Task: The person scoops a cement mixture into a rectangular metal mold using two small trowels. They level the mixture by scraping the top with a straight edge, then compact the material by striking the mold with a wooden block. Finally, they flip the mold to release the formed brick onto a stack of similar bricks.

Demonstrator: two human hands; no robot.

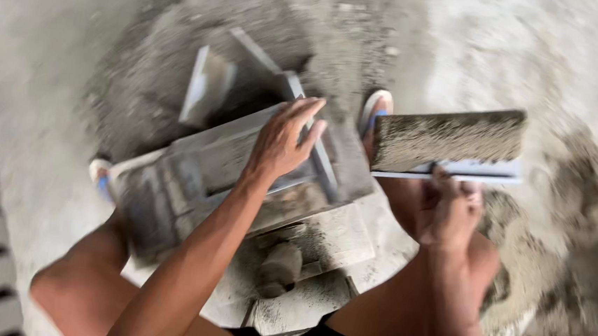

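Note:
My left hand (285, 140) lies flat, fingers spread, on top of a grey metal mould box (193, 175) that sits tilted between my knees. My right hand (450, 212) grips the lower edge of a flat rectangular board (448, 140) whose face is coated with grey mortar; it is held upright to the right of the box. The picture is blurred by motion.
A heap of dark grey sand-cement mix (180, 54) lies beyond the box, with a metal blade or frame (210, 84) stuck in it. My feet wear sandals (374, 110). A mortar-caked slab and a rounded handle (282, 265) lie under the box. Lighter sand (577, 208) spreads right.

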